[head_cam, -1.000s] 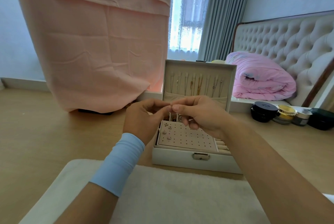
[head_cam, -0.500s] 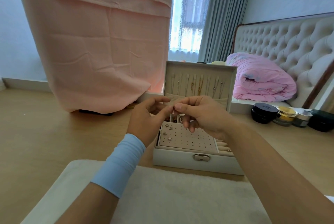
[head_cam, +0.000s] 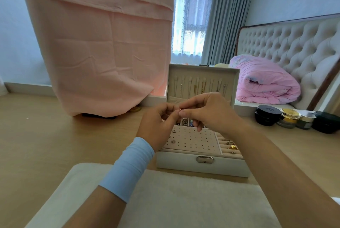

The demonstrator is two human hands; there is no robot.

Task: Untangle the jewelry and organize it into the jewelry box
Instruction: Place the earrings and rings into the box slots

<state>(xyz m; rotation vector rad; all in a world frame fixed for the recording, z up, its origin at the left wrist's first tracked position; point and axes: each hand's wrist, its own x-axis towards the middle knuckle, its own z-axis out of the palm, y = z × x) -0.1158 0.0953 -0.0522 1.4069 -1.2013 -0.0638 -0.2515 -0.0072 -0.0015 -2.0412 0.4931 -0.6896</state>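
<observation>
A white jewelry box (head_cam: 184, 163) stands open on the wooden table, its lid upright with several necklaces (head_cam: 199, 88) hanging inside. Its pink earring panel (head_cam: 195, 141) carries a few studs, and rings (head_cam: 232, 147) sit in the slots at the right. Above the box, my left hand (head_cam: 156, 126) and my right hand (head_cam: 207, 112) meet fingertip to fingertip. Together they pinch a tiny piece of jewelry (head_cam: 180, 110), too small to identify. A blue sleeve covers my left wrist.
A white fluffy mat (head_cam: 184, 200) lies in front of the box. Black and gold cosmetic jars (head_cam: 288, 118) stand at the right. A pink cloth (head_cam: 103, 43) hangs behind at the left. A bed with a rolled pink quilt (head_cam: 263, 80) is at the back right.
The fingertips have closed together on the small piece again after briefly spreading apart. Both hands stay above the box's back compartments.
</observation>
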